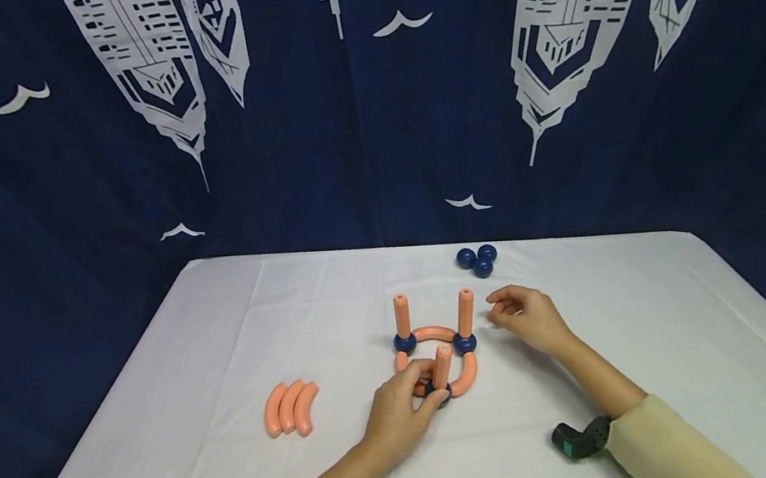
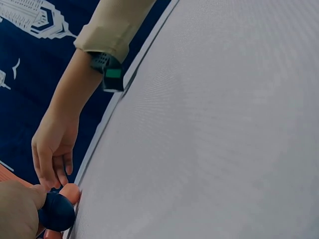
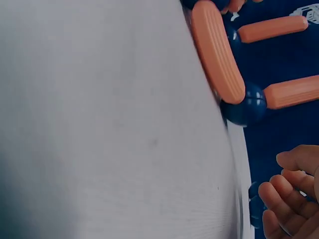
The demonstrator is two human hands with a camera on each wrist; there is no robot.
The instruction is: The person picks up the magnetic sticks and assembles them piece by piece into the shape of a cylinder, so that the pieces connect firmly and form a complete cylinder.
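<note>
A ring of curved orange pieces (image 1: pixel 465 376) joined by dark blue balls lies on the table. Three straight orange sticks stand up from it: one at the back left (image 1: pixel 402 316), one at the right (image 1: pixel 466 312) and one at the front (image 1: pixel 444 364). My left hand (image 1: pixel 395 413) pinches the front blue ball (image 2: pixel 57 212) between thumb and fingers, at the foot of the front stick. Its fingers partly hide that ball and the ring's left front. Just right of the ring, my right hand (image 1: pixel 532 320) hovers with loosely bent fingers and nothing in them.
Three loose curved orange pieces (image 1: pixel 287 409) lie side by side at the left. Near the table's back edge sit three loose blue balls (image 1: pixel 482 267). A white cloth covers the table (image 1: pixel 181 442), and a dark blue printed curtain (image 1: pixel 337 145) hangs behind it.
</note>
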